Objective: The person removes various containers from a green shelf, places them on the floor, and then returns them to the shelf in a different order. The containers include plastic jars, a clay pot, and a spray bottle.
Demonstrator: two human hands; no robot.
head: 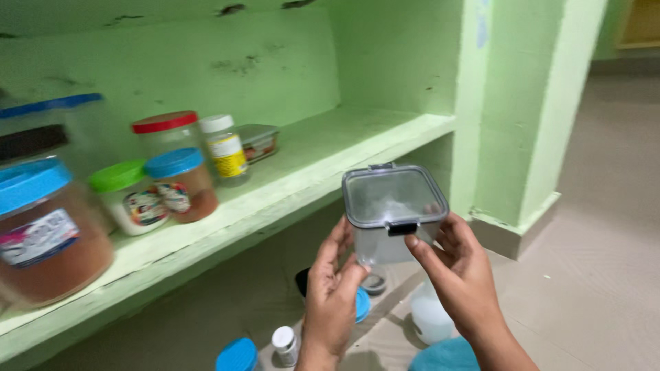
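Clear plastic, grey-lidded and square, the container [393,209] sat between both hands just in front of the green shelf [289,189]. The left hand [332,292] cupped its side from below; the right hand [457,275] gripped the other side, thumb on the black latch. Jars [180,182] with coloured lids lined the shelf.
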